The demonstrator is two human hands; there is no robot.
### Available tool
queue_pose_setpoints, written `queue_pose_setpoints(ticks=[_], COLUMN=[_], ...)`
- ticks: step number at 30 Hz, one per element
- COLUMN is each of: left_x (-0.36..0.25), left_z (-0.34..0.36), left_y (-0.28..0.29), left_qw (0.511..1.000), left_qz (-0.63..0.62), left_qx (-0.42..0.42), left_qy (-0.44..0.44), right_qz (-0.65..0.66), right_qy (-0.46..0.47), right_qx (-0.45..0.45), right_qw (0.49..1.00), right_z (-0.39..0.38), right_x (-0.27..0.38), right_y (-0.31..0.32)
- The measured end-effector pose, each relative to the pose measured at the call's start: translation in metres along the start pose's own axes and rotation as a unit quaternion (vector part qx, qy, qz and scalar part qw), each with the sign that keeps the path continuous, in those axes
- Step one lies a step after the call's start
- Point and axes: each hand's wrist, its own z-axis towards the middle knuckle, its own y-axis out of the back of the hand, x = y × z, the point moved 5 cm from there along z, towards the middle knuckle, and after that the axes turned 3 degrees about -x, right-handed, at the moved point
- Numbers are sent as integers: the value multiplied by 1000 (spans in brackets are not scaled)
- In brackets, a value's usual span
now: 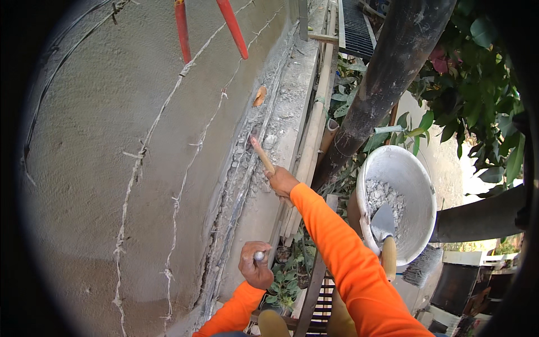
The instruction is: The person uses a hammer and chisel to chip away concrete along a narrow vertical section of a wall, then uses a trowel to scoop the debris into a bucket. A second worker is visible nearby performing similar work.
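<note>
the right hand (282,182) holds a wooden tool handle (264,156). its fingers are curled tight around the near end. the handle points up and to the left, and its far end is reddish. that end is over the strip of broken grey bits (269,140) by the wall (95,168). i cannot tell if it touches them.

the left hand (255,268) is closer to the person, over the ledge (295,104). its fingers are closed in a fist around a thing with a round silver end (259,255). only that end pokes out, so i cannot tell what the rest looks like. both arms have orange sleeves (342,247).

a brown leaf (259,96) lies near the top of the broken strip. two spiky wires (142,151) run down in front of the wall. two red handles (233,28) hang at the top.

on the right is a pale bucket (418,168) with grey chunks (383,196) in it. a trowel (384,222) leans in it, with its wooden grip over the rim. a brush (422,268) is just beside the bucket. a thick dark pole (387,84) slants behind the ledge, near green leaves (477,84).
</note>
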Motion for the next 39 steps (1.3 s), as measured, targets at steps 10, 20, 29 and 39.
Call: queue_pose_setpoints(ticks=[10,20,29,39], left_x=[-10,18,55,62], left_z=[8,-29,-53,-45], left_y=[3,20,25,12], left_qw=[1000,946,921,928], left_qz=[-20,-28,38,32], left_qx=[-18,-99,-98,-94], left_qy=[-3,306,374,360], right_qz=[92,122,52,33], right_qy=[-41,-14,26,-65], right_qx=[-33,-188,-169,19], right_qw=[994,974,984,997], right_z=[4,37,34,-17], right_x=[4,10,-2,-13], right_y=[-46,-33,-33,-42])
